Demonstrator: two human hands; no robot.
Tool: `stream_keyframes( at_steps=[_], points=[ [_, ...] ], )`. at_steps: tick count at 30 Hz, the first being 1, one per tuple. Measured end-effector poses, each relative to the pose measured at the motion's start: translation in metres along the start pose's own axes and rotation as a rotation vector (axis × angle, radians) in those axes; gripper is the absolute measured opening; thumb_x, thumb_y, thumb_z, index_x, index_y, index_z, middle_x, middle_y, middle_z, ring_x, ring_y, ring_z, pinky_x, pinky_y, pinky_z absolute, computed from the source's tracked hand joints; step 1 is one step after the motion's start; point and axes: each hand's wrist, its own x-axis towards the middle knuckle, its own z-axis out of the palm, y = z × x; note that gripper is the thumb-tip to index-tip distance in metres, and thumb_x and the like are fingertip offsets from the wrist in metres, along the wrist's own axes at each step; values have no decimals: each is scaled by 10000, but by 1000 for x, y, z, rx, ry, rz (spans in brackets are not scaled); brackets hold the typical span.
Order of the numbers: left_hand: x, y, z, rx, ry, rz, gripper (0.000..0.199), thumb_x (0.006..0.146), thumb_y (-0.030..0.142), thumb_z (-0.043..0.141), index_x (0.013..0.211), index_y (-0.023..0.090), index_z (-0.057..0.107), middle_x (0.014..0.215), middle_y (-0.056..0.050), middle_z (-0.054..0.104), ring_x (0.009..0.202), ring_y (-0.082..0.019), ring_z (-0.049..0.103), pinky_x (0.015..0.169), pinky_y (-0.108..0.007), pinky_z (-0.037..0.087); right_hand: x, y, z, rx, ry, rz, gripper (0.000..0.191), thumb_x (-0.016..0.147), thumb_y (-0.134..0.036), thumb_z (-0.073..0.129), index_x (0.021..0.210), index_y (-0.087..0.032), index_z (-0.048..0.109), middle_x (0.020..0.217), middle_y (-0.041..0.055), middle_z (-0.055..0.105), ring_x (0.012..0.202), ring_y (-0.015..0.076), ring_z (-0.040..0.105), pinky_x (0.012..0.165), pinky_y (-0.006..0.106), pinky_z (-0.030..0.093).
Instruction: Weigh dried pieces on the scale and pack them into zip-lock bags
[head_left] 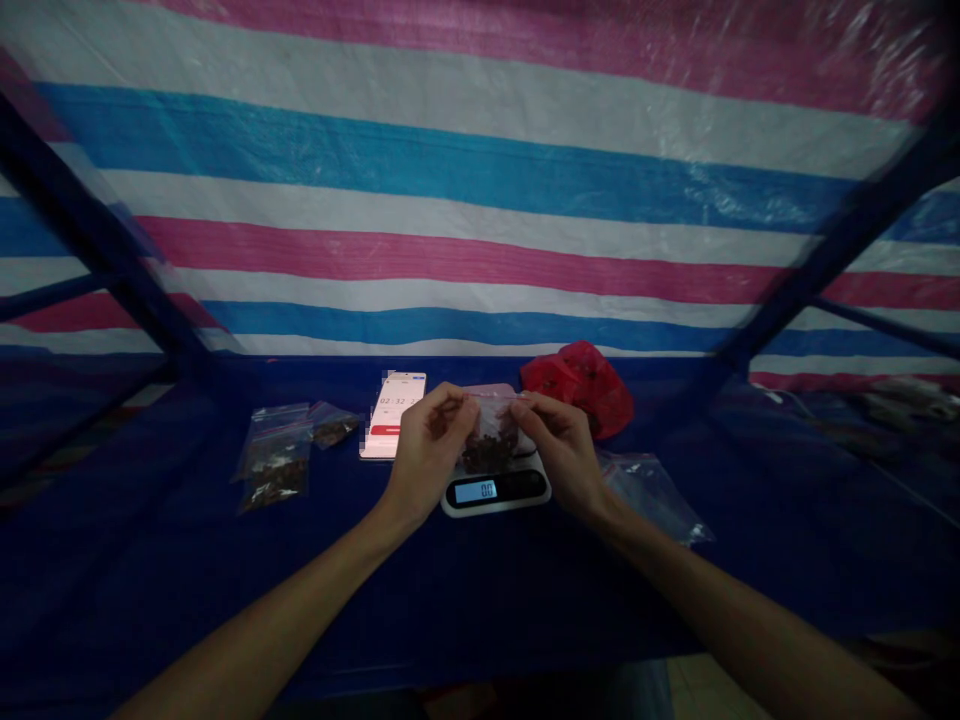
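Plastic bag [493, 418] in left fingers [465, 418] and right fingers [531, 415], pinched near both top corners over the scale [517, 488]: hold level, pull evenly, keep dark pieces [486, 457] low.

Phone [396, 412] lies left of the scale [496, 492]

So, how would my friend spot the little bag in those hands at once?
On the blue surface, find the white scale with the lit display. Over it, the left hand and right hand pinch a small clear bag by its top, dark bits inside. The other clear bags lie to either side, unheld.
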Motion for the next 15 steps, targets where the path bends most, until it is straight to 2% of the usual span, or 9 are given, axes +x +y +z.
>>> stream_keyframes(
  at_steps=[6, 10, 15],
  points=[
    [-5, 2, 3, 71, -111, -81, 326, 934, 439, 657, 764, 166, 605, 645, 29, 517, 574, -98, 454, 518, -212, 339, -12, -4, 8, -100, -68, 27, 329, 977, -451, 644, 803, -172, 669, 730, -9, 551, 652, 113, 480, 578, 226, 385],
    [-7, 4, 4, 43, -176, -82, 340, 971, 455, 615, 797, 165, 586, 670, 35, 495, 601, -94, 442, 542, -207, 338, -15, -6, 11, -89, -100, 28, 322, 998, -444, 622, 844, -166, 675, 759, -10, 558, 656, 103, 464, 579, 222, 364],
    [-8, 3, 1, 71, -218, -73, 343, 984, 469, 607, 824, 165, 597, 716, 30, 500, 636, -96, 453, 567, -213, 350, -15, -9, 11, -86, -120, 51, 353, 1018, -450, 584, 803, -171, 602, 713, -24, 473, 621, 100, 388, 540, 230, 304]
  ],
)
